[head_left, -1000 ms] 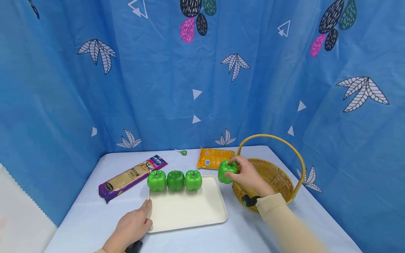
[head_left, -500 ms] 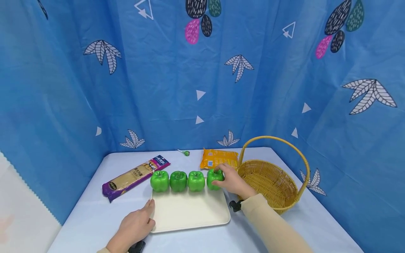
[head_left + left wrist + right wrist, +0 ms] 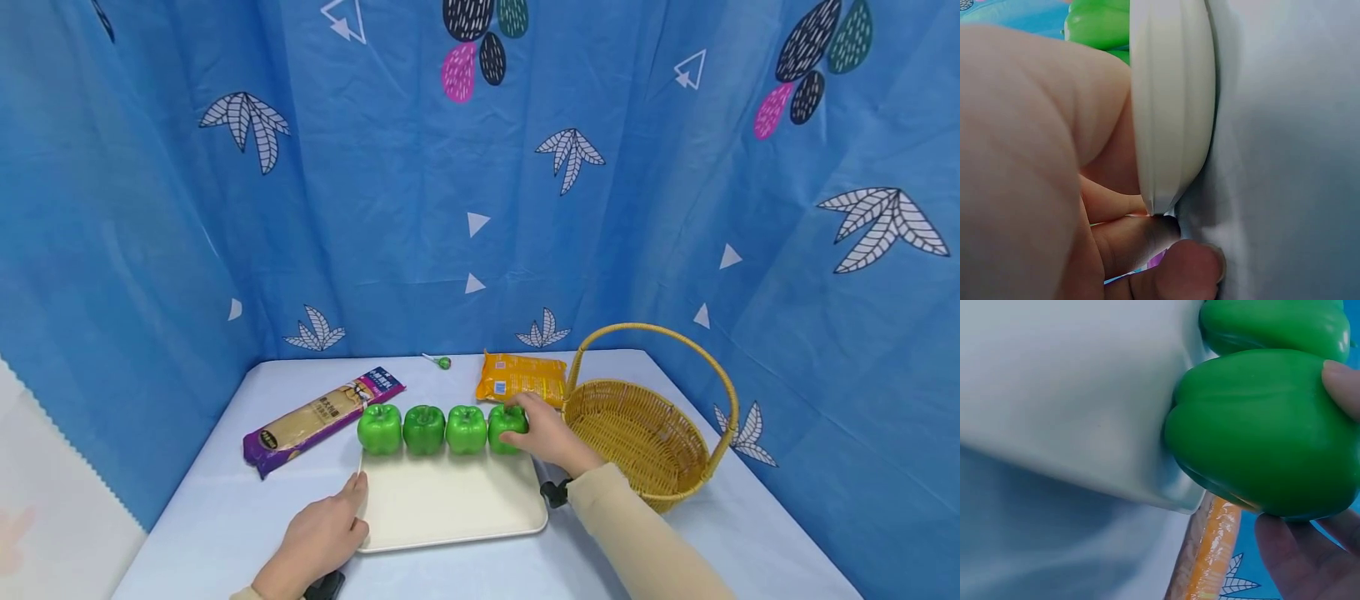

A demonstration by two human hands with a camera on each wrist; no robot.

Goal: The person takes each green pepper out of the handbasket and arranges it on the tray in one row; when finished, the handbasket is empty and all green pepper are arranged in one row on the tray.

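Note:
Four-lobed green bell peppers stand in a row along the far edge of a cream tray. My right hand holds the rightmost bell pepper at the tray's far right corner, thumb on one side and fingers on the other. Its base meets the tray in the right wrist view. To its left are a light green pepper, a darker one and another light one. At the tray's left edge, my left hand grips the rim, with the thumb near the front corner and fingers along the side.
A wicker basket with a tall handle stands right of the tray. Behind lie an orange packet and a small green lollipop-like thing. A purple pasta packet lies at the left. Blue curtain encloses the table.
My right hand has carried the pepper left from beside the basket onto the tray's far right corner, at the end of the row. My left hand stays at the tray's edge.

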